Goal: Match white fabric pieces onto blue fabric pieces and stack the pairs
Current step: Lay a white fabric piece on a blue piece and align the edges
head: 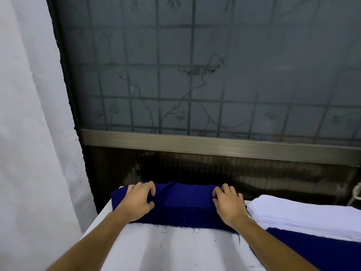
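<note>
The blue fabric piece (183, 202), likely soft, light and limp, is best held near its ends, where the left hand (136, 201) and right hand (229, 205) pinch it.

The blue fabric piece (183, 204) is matt woven cloth, frayed along its 6 o'clock edge. The white fabric stack (304, 216) at 3 o'clock is smooth matt cloth. The window pane (195, 75) at 12 o'clock is frosted glass; its rail (195, 142) is brushed metal.

A frosted window (195, 75) with a grille fills twelve o'clock; a white curtain (29, 114) hangs at nine; a white-covered tabletop (175, 251) lies at six.
</note>
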`<action>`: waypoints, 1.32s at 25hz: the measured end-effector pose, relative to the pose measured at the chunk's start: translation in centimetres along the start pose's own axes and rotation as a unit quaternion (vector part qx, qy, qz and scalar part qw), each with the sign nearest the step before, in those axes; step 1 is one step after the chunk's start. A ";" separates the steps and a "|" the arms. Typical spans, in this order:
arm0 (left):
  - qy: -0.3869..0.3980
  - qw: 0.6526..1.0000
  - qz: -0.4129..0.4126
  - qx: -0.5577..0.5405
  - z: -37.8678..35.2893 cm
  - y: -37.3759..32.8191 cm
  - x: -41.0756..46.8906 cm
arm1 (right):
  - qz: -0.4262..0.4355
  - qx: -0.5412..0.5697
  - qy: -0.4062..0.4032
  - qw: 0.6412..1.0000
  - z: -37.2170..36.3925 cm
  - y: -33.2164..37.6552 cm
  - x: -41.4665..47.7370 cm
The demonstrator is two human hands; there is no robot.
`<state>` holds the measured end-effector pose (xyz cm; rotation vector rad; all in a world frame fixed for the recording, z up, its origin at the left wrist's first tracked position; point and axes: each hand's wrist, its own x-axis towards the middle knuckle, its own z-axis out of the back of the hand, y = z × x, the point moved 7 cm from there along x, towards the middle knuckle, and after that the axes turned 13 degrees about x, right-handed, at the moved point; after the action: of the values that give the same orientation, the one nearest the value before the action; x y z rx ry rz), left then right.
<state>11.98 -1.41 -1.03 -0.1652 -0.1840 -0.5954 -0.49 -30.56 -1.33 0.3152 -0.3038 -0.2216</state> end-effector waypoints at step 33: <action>0.082 0.996 -0.032 -0.006 4.2 -11.6 -11.1 | -0.128 0.260 0.204 0.935 12.0 -10.6 -17.7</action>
<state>-4.21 -3.98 1.79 -0.1227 -0.0269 -0.6707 -22.59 -39.02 1.42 0.9160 0.1011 -0.3244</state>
